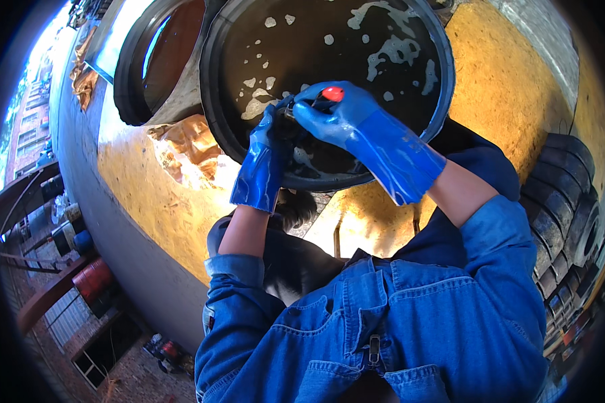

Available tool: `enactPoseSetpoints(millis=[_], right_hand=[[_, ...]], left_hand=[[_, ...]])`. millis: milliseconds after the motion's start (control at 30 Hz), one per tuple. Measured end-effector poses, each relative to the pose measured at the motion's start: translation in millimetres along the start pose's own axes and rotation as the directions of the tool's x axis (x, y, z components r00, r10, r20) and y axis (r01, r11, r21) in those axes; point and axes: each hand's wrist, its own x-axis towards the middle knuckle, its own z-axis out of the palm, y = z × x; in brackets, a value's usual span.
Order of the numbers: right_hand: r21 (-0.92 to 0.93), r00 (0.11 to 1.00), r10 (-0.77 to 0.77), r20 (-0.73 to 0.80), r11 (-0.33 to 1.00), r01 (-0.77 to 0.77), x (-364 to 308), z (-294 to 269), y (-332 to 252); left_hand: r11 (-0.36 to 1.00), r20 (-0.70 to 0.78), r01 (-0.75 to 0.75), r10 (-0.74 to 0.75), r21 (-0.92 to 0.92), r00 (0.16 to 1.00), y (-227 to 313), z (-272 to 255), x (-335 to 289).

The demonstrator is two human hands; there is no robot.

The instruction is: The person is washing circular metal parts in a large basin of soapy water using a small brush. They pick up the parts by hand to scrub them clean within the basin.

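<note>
Both my hands wear long blue rubber gloves and meet over the near left part of a large round black tub [214, 80]. The tub holds murky brown liquid [316, 64] with patches of white foam. My right hand [343, 115] is closed round a tool with a red and black handle end [333, 94]; its working end is hidden. Just left of it, my left hand [267, 131] is closed on a small dark part, mostly covered by the gloves, so its kind cannot be made out. The two hands are nearly touching.
Beside the tub on the left stands another black-rimmed round tub [129, 87] with reddish-brown liquid. Crumpled brown paper [188, 144] lies on the yellowish board near it. Several black tyres [561, 174] are stacked at my right. Far left are a red drum [91, 281] and brick paving.
</note>
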Motion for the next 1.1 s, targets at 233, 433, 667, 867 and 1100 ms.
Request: enactPoseSetpoints(millis=[233, 433, 667, 867, 1100], right_hand=[[-0.154, 0.989, 0.134, 0.07, 0.981, -0.122, 6, -7, -3], [-0.185, 0.991, 0.11, 0.07, 0.978, -0.096, -1, -9, -18], [-0.155, 0.998, 0.057, 0.026, 0.987, -0.052, 6, -5, -9], [-0.272, 0.984, 0.172, 0.043, 0.95, -0.154, 1, -8, -17], [-0.426, 0.963, 0.268, -0.021, 0.869, -0.251, 4, -7, 28]], left_hand=[[0.996, 0.063, -0.046, 0.051, -0.077, 0.997, -3, -11, 4], [0.999, -0.007, -0.017, 0.017, 0.031, 1.0, -2, 9, -9], [0.991, -0.117, 0.023, -0.007, 0.134, 0.993, 1, 1, -1], [1.0, 0.024, 0.013, -0.013, -0.016, 1.0, -1, 1, -3], [0.993, 0.134, -0.098, 0.089, 0.061, 0.987, 3, -16, 5]])
